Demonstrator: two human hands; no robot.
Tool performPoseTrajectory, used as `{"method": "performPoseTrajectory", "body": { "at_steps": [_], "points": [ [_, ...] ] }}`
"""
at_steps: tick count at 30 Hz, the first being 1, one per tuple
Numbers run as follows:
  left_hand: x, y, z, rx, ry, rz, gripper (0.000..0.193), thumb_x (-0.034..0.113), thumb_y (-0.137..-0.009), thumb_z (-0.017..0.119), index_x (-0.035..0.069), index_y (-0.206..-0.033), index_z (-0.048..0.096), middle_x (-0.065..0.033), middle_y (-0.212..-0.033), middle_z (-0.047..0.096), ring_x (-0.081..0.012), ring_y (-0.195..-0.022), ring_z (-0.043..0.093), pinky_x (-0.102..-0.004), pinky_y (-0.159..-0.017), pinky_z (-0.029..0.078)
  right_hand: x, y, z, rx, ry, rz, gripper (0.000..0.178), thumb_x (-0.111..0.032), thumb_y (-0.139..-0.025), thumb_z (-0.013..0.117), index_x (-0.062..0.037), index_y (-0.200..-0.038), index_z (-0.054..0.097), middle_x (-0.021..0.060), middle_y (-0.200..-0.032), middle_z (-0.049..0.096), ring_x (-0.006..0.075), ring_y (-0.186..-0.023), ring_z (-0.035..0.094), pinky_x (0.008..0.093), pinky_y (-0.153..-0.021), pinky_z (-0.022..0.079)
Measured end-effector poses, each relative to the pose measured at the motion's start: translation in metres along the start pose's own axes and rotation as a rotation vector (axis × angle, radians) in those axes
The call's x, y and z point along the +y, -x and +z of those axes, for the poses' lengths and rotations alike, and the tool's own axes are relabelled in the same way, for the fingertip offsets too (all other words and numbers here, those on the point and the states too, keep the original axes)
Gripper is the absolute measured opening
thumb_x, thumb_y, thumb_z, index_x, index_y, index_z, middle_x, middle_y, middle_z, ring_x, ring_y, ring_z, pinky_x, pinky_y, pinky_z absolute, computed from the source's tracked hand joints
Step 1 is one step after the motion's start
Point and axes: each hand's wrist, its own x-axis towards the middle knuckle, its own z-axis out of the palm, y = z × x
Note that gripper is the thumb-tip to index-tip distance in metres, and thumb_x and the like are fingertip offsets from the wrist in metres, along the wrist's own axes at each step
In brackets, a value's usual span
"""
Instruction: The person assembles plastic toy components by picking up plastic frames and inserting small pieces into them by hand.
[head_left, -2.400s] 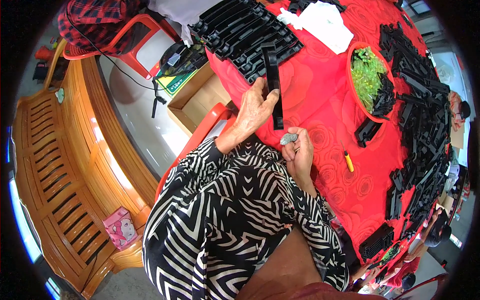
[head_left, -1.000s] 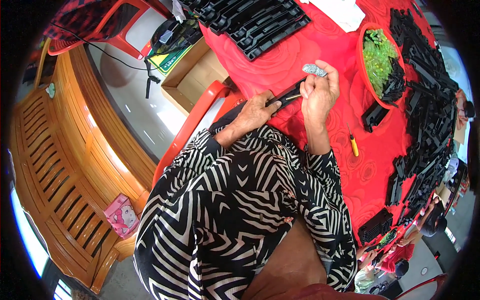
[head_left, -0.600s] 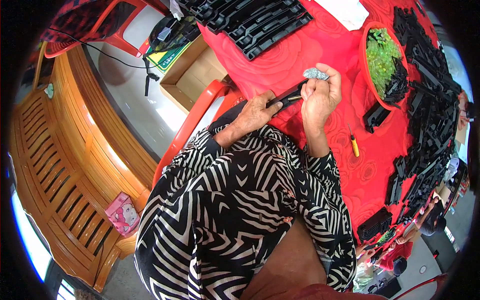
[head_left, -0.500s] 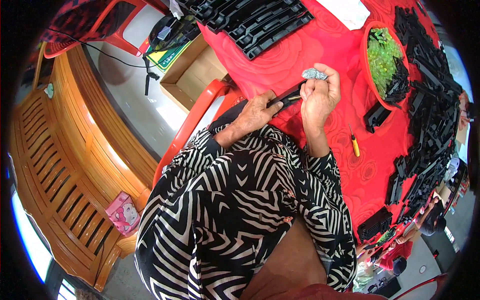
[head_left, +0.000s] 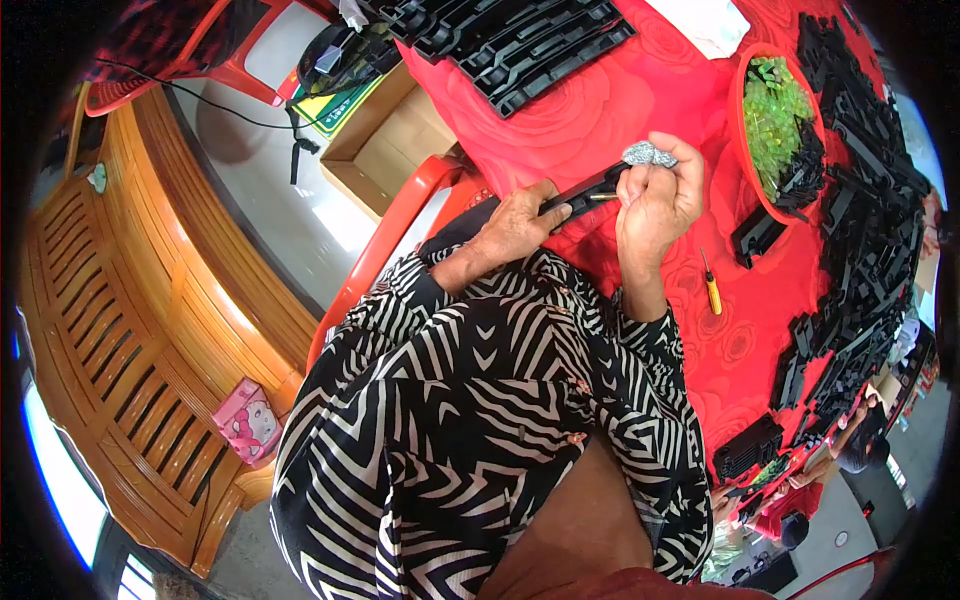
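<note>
Near the table's edge, my left hand (head_left: 518, 222) grips one end of a long black plastic part (head_left: 590, 187), thumb on top. The part slants away up to the right. My right hand (head_left: 655, 205) is closed round a tool with a lumpy silvery-grey handle (head_left: 648, 155), which sticks out above the fingers. A short metal shaft (head_left: 603, 197) comes out of this fist and points left at the black part. Whether its tip touches the part I cannot tell. To the right of my right hand, a yellow-handled screwdriver (head_left: 712, 290) lies on the red tablecloth (head_left: 690, 350).
A red bowl (head_left: 742, 150) holds green translucent pieces and small black parts. Heaped black parts (head_left: 870, 220) line the right side; long ones lie in a row (head_left: 545, 55) at the far edge. A red chair (head_left: 380, 240) and cardboard box (head_left: 395, 150) stand left. People sit lower right.
My right hand has shifted a little to the right with the silvery-handled tool, baring more of the black part. My left hand keeps its grip, nearly unmoved.
</note>
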Motion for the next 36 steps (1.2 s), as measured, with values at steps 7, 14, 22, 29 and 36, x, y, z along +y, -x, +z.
{"method": "performPoseTrajectory", "body": {
  "at_steps": [7,14,22,29,36],
  "points": [
    [-0.001,-0.0008,0.0004,0.001,-0.002,0.042,0.026,0.021,-0.084,0.057,-0.004,-0.089,0.052,-0.0169,-0.061,0.049,-0.0224,-0.059,0.051,-0.0367,-0.059,0.041,0.0015,-0.0007,0.0018,0.007,-0.019,0.101,0.029,0.012,-0.076,0.03,0.0038,-0.094,0.051,0.0011,-0.052,0.037,0.0053,-0.04,0.028,0.0197,-0.035,0.026],
    [-0.0001,0.0001,-0.0013,0.004,-0.006,0.056,0.025,0.02,-0.083,0.058,-0.003,-0.09,0.053,-0.0181,-0.061,0.049,-0.0233,-0.059,0.051,-0.0372,-0.06,0.041,0.0065,-0.0013,-0.0014,-0.01,-0.048,0.119,0.029,0.012,-0.076,0.03,0.003,-0.093,0.051,0.0011,-0.052,0.037,0.0053,-0.04,0.028,0.0198,-0.035,0.026],
    [0.003,0.0013,-0.0012,-0.002,-0.025,0.069,0.022,0.019,-0.085,0.056,-0.002,-0.086,0.052,-0.0103,-0.063,0.051,-0.0171,-0.059,0.05,-0.0316,-0.057,0.041,0.0036,-0.0035,-0.0053,-0.036,-0.07,0.114,0.03,0.012,-0.076,0.029,0.0011,-0.094,0.051,0.0077,-0.061,0.049,0.005,-0.041,0.035,0.0201,-0.035,0.029],
    [-0.0016,-0.0014,-0.0008,-0.008,-0.015,0.018,0.026,0.02,-0.082,0.059,-0.004,-0.09,0.053,-0.02,-0.063,0.052,-0.0247,-0.062,0.055,-0.0375,-0.061,0.042,0.0028,-0.0027,0.0001,0.004,-0.012,0.126,0.029,0.012,-0.075,0.03,0.0038,-0.093,0.051,0.0022,-0.052,0.037,0.006,-0.041,0.03,0.0202,-0.034,0.026],
    [-0.0009,-0.0006,0.0008,0.024,0.01,0.037,0.025,0.02,-0.082,0.059,-0.004,-0.09,0.054,-0.0198,-0.063,0.052,-0.0261,-0.062,0.055,-0.0374,-0.061,0.042,0.0051,-0.002,-0.0004,0.029,-0.033,0.181,0.029,0.012,-0.075,0.03,0.0034,-0.093,0.052,0.0025,-0.053,0.038,0.0059,-0.041,0.029,0.0202,-0.035,0.026]
  ]
}}
